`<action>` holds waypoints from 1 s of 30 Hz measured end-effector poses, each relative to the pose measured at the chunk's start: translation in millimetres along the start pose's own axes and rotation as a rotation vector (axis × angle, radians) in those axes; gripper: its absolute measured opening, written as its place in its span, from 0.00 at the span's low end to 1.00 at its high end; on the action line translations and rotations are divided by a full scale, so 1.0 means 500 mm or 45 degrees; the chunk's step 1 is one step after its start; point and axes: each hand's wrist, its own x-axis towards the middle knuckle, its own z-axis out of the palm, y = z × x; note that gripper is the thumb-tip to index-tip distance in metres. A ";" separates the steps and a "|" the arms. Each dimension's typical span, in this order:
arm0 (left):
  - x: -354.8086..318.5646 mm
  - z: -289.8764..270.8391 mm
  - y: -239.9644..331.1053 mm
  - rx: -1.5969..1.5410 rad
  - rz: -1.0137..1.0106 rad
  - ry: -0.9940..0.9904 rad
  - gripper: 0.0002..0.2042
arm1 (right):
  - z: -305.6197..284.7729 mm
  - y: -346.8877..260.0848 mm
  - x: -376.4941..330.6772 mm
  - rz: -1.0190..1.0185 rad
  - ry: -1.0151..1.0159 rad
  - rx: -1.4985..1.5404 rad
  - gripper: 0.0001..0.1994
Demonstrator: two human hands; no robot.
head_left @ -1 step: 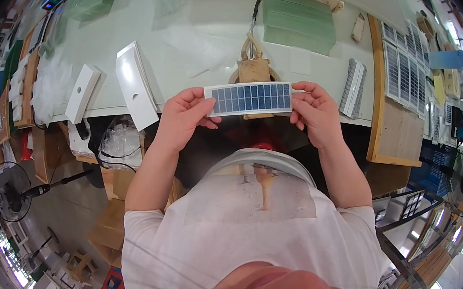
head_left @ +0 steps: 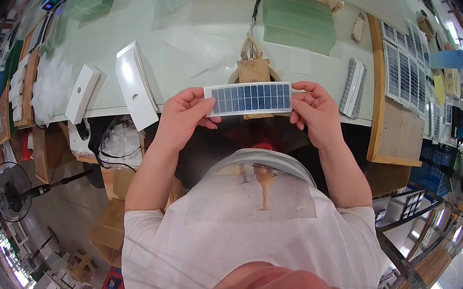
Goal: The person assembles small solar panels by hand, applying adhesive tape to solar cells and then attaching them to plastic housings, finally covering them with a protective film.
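A small solar panel (head_left: 251, 98), blue cells in a pale border, is held out level between both hands at the near edge of the bench. My left hand (head_left: 190, 108) pinches its left end, thumb on the face. At the other end, my right hand (head_left: 316, 111) grips the right edge between thumb and fingers. Behind the panel stands a brown, tape-wrapped block (head_left: 254, 71) with cables rising from its top; the panel hides part of it. To the left, two white curved pieces (head_left: 135, 85) with a round hole lie at the bench edge.
Stacks of greenish glass sheets (head_left: 298, 21) stand at the back of the bench (head_left: 197, 43). On the right, a wood-edged board (head_left: 380, 104) carries more solar panels (head_left: 405, 73); thin strips (head_left: 353, 87) lie beside it. Crumpled white film (head_left: 51, 87) lies left; a fan (head_left: 12, 191) stands lower left.
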 end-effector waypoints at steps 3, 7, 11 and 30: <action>0.000 -0.001 0.005 0.022 -0.004 0.007 0.11 | -0.002 0.003 0.003 0.009 0.007 -0.021 0.12; 0.006 -0.001 0.006 0.054 0.003 0.009 0.10 | -0.004 0.001 0.010 0.036 -0.022 -0.040 0.10; 0.007 -0.003 0.000 0.051 -0.004 0.022 0.09 | -0.002 0.000 0.009 0.018 0.006 -0.102 0.10; 0.003 -0.006 0.005 0.059 -0.053 0.020 0.09 | 0.007 -0.005 0.006 -0.068 0.063 -0.189 0.10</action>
